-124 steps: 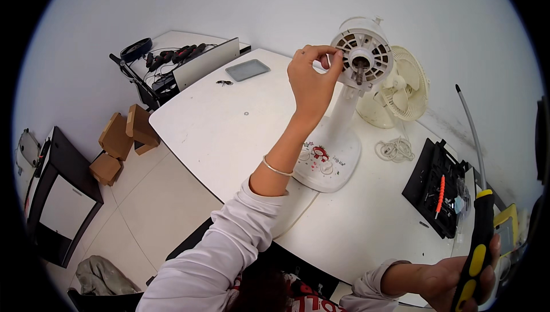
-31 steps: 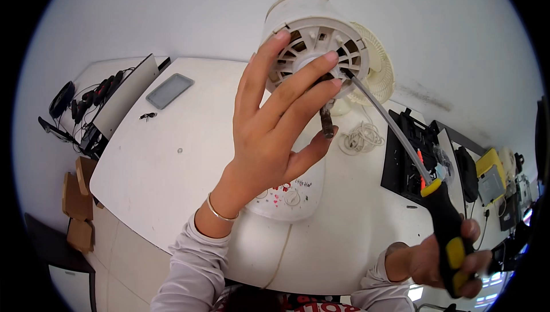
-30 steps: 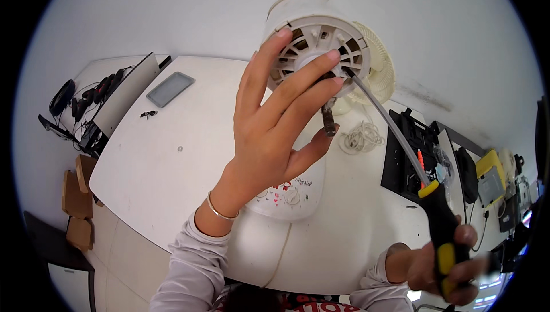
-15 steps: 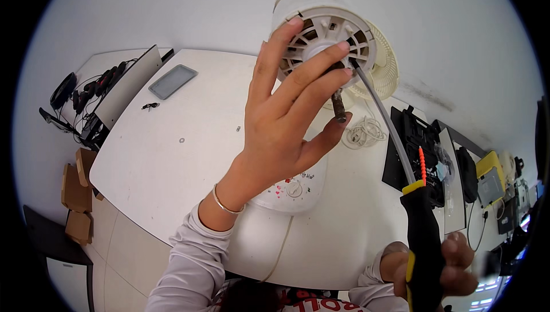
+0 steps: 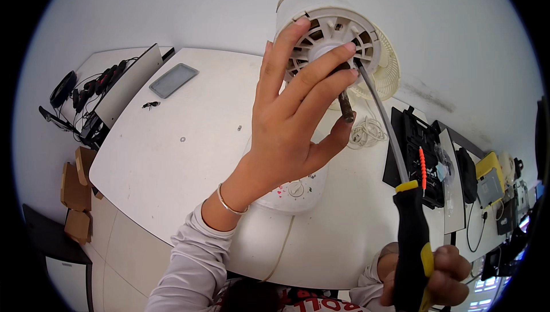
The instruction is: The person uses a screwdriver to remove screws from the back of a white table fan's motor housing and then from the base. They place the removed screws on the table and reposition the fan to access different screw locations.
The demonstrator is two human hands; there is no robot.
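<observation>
A white fan motor housing (image 5: 321, 7) with a slotted end faces me at the top of the view. My left hand (image 5: 292, 106) is closed on that slotted end, fingers spread across its ribs and the thumb by the tip of a dark, worn metal rod (image 5: 345, 106) sticking out. In my right hand (image 5: 450, 277) is the black and yellow handle of a long screwdriver (image 5: 411, 243). Its shaft runs up to the slotted end, with the tip beside my left fingertips; the exact contact point is hidden. Below my left forearm and wrist lies the white fan base (image 5: 286, 200).
A pale fan grille (image 5: 387, 60) stands behind the housing, with a coiled white cable (image 5: 366, 133) below. On the right is an open black tool case (image 5: 421, 140) with an orange-red twisted rod (image 5: 423, 166). A grey tray (image 5: 173, 81) and small metal rings (image 5: 183, 139) lie leftward.
The screwdriver handle has turned, its yellow stripe moving from the left side to the right, and has shifted slightly left. My left hand and the housing have moved a little right.
</observation>
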